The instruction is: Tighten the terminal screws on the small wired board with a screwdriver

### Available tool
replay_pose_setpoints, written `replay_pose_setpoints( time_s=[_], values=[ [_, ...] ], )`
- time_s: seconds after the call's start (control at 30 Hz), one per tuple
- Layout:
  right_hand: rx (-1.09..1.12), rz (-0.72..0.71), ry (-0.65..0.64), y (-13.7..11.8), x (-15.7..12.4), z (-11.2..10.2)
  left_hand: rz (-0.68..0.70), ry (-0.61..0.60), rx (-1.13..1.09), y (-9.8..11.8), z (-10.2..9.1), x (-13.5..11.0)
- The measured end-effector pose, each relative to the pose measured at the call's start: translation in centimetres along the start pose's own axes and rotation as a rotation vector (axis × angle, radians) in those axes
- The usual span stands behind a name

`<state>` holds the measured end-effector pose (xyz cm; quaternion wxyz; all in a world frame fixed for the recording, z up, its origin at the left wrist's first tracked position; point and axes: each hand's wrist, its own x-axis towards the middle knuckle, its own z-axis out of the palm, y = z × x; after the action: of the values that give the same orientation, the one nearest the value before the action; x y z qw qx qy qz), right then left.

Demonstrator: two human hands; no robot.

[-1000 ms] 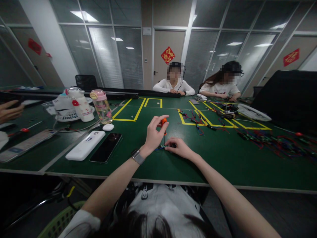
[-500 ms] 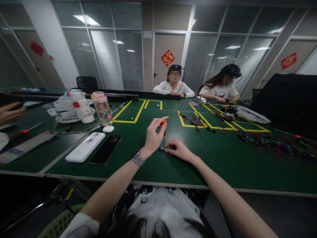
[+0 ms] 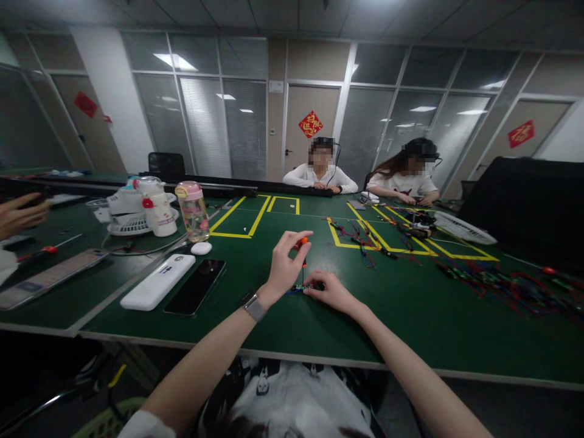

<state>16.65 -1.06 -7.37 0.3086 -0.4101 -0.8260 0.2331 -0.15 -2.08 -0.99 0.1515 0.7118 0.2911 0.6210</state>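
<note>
My left hand [image 3: 283,263], with a watch [image 3: 253,305] on its wrist, is closed round the orange handle of a screwdriver [image 3: 303,242]. The screwdriver stands nearly upright, and its thin shaft points down to a small circuit board [image 3: 299,288] on the green table. Thumb and fingers of my right hand [image 3: 332,292] pinch the board's right end, where a dark part shows beneath the fingers. Blue wire lies at the board's left side. The screwdriver's tip is too small to make out.
Left of my hands lie a black phone [image 3: 195,287], a white power bank [image 3: 157,281] and a small white case [image 3: 201,248]. A pink-lidded bottle [image 3: 193,213] stands behind. Wired boards [image 3: 511,277] are heaped at right. Two people sit opposite; another person's hand [image 3: 22,212] is far left.
My view has tilted up, so everything sits lower in the picture. Both hands keep almost the same place and grip, with the screwdriver still upright on the board.
</note>
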Motion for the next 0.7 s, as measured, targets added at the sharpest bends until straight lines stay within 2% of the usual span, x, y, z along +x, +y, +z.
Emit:
replay_pose_setpoints(
  time_s=[0.13,0.37,0.6,0.7],
  values=[
    [0.006,0.001,-0.006,-0.09,0.05,0.05,0.001,-0.003,0.027,0.0,-0.04,-0.01],
    [0.014,0.007,0.002,-0.15,0.08,0.2,-0.033,-0.083,-0.11,-0.12,0.09,0.02],
    [-0.04,-0.026,0.036,0.28,0.38,0.77,0.037,-0.004,0.025,0.0,0.09,0.04],
    [-0.049,-0.031,0.044,0.28,0.39,0.86,0.016,-0.029,0.014,-0.12,0.14,-0.06]
  ],
)
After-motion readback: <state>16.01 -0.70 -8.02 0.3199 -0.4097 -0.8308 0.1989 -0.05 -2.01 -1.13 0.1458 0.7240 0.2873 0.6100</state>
